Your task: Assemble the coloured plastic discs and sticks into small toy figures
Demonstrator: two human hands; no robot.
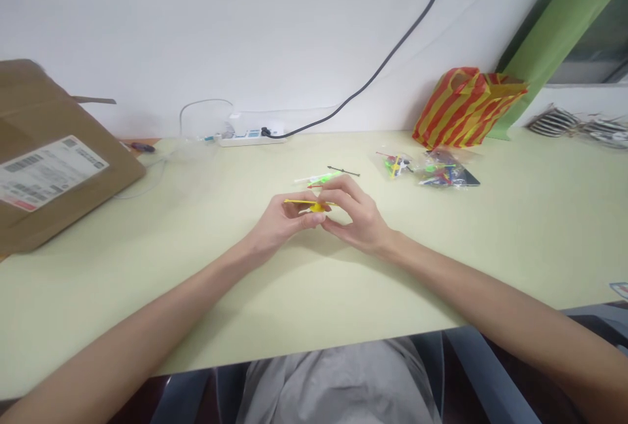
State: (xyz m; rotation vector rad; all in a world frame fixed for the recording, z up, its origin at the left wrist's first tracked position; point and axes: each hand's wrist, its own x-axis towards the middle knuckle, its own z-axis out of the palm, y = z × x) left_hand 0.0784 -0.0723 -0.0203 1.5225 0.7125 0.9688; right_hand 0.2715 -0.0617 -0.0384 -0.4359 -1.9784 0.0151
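Observation:
Over the middle of the table, both hands meet around a small yellow plastic part with a thin rod (318, 207). My left hand (273, 226) pinches it between thumb and fingers, the rod lying across the fingers. From the other side, my right hand (360, 216) closes its thumb and fingertips on the same part; its fingers hide some of it. Just behind the hands lie a bright green plastic piece (331, 179), a thin black rod (343, 171) and a thin red piece (314, 186), partly covered by my right hand.
A cardboard box (59, 156) stands at the left. Against the wall are a white power strip (252, 141) with a black cable (373, 77) and a striped bag (466, 106). Clear packets of colourful parts (395, 163) lie at the back right on the pale table (235, 319).

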